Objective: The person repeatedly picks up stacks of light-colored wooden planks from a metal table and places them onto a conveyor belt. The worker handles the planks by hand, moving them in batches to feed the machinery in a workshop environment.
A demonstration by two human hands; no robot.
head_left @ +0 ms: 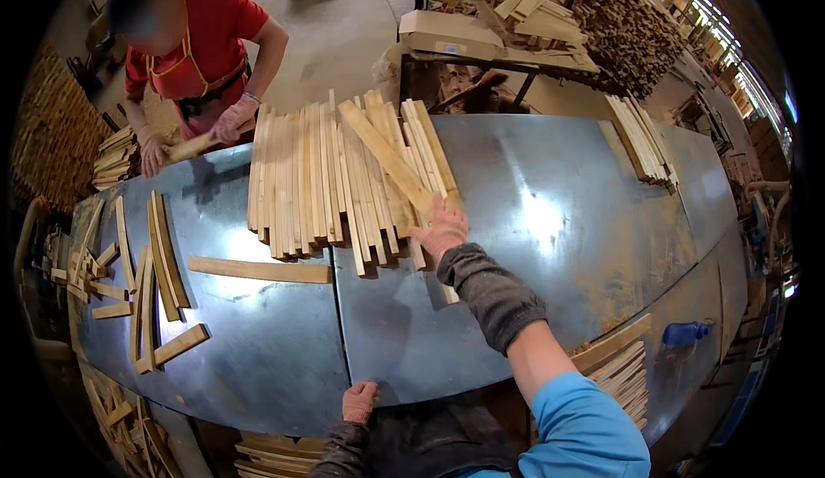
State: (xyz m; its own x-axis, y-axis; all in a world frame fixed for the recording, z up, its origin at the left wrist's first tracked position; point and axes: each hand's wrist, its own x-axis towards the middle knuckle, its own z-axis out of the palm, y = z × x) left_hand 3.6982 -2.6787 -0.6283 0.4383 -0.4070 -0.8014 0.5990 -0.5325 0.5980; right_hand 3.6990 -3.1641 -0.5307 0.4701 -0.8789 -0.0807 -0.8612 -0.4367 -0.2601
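My right hand, in a pinkish work glove, is closed around the near end of a wooden strip. That strip lies slantwise across a pile of pale wooden strips laid side by side on the metal-topped table. The palm hides part of the strip's end. My left hand, gloved too, rests curled at the near table edge, with nothing visible in it. A single wooden strip lies crosswise to the left of the pile's near ends.
Loose strips lie scattered at the table's left. Across the table a co-worker in red holds a wooden piece. A strip bundle lies at the far right; a blue bottle and stacked strips are near right.
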